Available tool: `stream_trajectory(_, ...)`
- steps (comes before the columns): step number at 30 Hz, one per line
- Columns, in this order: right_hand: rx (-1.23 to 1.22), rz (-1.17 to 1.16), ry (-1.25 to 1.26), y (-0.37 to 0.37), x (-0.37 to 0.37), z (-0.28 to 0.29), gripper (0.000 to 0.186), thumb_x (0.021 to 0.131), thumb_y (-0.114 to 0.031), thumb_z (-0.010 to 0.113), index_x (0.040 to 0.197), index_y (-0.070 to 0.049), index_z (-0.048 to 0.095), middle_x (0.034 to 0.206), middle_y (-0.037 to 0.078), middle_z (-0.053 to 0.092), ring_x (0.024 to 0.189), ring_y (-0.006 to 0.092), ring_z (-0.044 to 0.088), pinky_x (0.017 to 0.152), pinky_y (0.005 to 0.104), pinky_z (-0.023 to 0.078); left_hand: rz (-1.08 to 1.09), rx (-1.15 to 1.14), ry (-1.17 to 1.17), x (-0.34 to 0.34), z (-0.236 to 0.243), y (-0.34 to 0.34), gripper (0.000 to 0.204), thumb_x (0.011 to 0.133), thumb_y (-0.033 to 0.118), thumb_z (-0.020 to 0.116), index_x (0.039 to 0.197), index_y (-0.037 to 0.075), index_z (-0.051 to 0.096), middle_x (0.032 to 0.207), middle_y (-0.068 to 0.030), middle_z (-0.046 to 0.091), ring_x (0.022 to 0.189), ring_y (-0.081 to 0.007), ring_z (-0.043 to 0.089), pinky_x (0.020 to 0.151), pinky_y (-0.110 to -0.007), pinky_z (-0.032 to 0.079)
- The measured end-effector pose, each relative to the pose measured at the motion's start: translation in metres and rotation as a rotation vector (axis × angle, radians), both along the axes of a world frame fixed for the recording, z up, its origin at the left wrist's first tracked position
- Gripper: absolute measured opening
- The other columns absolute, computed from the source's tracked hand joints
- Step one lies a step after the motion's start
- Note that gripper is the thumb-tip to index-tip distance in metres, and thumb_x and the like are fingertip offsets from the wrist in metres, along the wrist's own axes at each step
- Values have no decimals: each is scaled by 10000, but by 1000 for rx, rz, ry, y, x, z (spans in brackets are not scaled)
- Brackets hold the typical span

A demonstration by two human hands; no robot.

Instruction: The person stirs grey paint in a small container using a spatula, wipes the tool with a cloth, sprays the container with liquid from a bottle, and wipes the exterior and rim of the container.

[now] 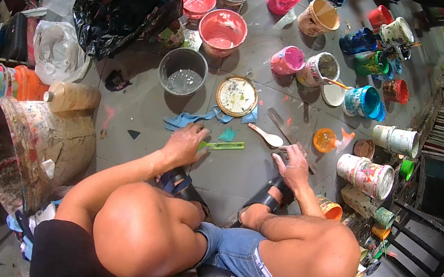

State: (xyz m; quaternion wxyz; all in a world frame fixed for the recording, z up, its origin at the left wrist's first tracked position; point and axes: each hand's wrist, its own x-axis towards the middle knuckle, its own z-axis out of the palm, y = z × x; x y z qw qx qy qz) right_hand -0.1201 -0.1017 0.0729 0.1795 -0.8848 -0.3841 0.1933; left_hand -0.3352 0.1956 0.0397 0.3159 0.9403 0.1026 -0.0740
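I squat on a grey tiled floor with my knees in the lower part of the view. My left hand [184, 144] grips one end of a flat green stick [225, 145] that lies on the floor and points right. My right hand [292, 166] closes on the near end of a long grey flat blade [283, 128] that runs away to the upper left. A white spoon [267, 137] lies between the two hands. Just beyond are a crumpled blue cloth [197, 119] and a round paint-smeared lid [236, 96].
A grey bucket of water [183, 71] and a pink tub [222, 31] stand ahead. Several paint-stained pots [367, 176] crowd the right and far side, with a small orange bottle [324, 139]. At left are a black plastic bag [123, 5] and a paint-caked large bucket [37, 141].
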Motion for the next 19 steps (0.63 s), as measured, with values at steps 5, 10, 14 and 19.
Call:
stream_trajectory(5,130,-608,-2,-4,15,6,399,902,-313,755,1108,12,650,1111,234,658,1020,374,635,902,404,506,98,-102,10,37,11,-18,458,891,312,717,1229,24,604,1256,-180,594,1132,-367,599,927,-464,525)
stream_trajectory(10,530,-1043,57,-56,48,-59,762,875,-385,794,1388,18,398,1268,199,548,1104,270,543,970,385,430,386,-282,13,39,13,-18,418,915,331,704,1171,5,654,1074,-156,691,964,-295,691,829,-405,546)
stream_trajectory(14,354,-818,-286,-98,92,-62,1020,839,-418,826,1536,39,239,1459,253,408,1357,341,420,1132,461,339,813,-715,157,48,-30,-23,373,925,316,701,1099,-13,689,910,-139,747,752,-218,716,729,-353,550)
stream_trajectory(19,356,-458,-424,-91,131,-77,882,889,-425,771,1511,20,332,1518,206,396,1360,349,424,1136,454,341,1053,-693,122,69,-19,-17,398,921,339,708,1105,-14,700,963,-141,767,820,-231,744,745,-345,556)
